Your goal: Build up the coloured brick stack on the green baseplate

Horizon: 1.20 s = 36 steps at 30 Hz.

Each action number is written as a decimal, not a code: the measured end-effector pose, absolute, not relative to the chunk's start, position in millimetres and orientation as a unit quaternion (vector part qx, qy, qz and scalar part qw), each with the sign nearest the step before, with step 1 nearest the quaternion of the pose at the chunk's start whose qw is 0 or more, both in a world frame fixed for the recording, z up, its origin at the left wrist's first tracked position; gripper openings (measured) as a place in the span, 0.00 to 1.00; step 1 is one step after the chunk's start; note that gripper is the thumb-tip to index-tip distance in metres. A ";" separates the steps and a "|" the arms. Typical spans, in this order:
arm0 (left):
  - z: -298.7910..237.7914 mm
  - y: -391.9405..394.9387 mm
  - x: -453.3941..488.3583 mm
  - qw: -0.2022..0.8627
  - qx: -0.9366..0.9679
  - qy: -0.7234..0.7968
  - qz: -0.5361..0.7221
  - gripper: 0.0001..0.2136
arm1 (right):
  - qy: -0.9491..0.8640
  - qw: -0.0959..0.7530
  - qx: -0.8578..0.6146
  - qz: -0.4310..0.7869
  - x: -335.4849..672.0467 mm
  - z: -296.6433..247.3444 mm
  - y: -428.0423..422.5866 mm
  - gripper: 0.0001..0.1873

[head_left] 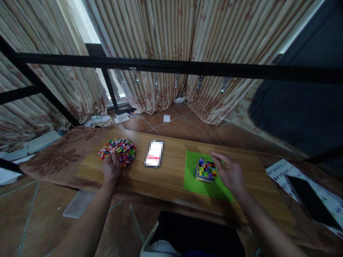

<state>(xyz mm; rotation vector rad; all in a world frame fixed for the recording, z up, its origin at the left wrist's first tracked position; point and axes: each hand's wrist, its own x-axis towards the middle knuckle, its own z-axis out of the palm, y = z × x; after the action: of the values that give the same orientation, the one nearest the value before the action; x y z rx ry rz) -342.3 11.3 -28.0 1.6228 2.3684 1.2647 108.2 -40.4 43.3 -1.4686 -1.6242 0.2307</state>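
A round heap of small, many-coloured toy bricks (125, 151) lies on the left part of the wooden board. My left hand (111, 168) is at its near edge, fingers bent together among the bricks; whatever they grip is hidden. On the right, a green baseplate (190, 182) carries a blocky build of coloured toy bricks (205, 170), its top a patchwork of colours with a purple bit raised at the back. My right hand (230, 173) hovers just right of the build, thumb and fingers pinched near its upper corner. Anything between those fingertips is too small to make out.
Between heap and baseplate lies a phone (154, 154) with a lit screen. The wooden board (168, 178) rests on a brown patterned cloth (66, 150). At right are a printed sheet (280, 171) and a dark flat device (312, 200). A black metal rail (166, 66) crosses beyond.
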 end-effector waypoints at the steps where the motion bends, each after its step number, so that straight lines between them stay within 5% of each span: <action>1: -27.6 10.8 -341.7 0.004 0.518 0.752 0.407 0.15 | -0.641 0.472 -0.599 0.083 106.1 44.4 -47.3 0.14; 4: -27.1 9.8 -340.0 0.009 0.515 0.748 0.417 0.16 | -0.623 0.490 -0.602 0.097 87.2 41.6 -75.7 0.12; 15: -31.5 8.9 -337.6 0.054 0.466 0.754 0.461 0.16 | -0.792 0.319 -0.392 0.342 -38.9 -3.6 -142.0 0.14; 36: -35.1 4.8 -337.5 0.110 0.401 0.729 0.544 0.19 | -0.776 0.321 -0.422 0.342 -93.4 -2.2 -84.2 0.12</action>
<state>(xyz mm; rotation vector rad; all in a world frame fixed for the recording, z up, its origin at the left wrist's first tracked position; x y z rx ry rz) -337.5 4.8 -35.1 1.1785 2.1421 1.5998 -93.4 -84.2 -2.2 -1.1078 -2.0383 0.8992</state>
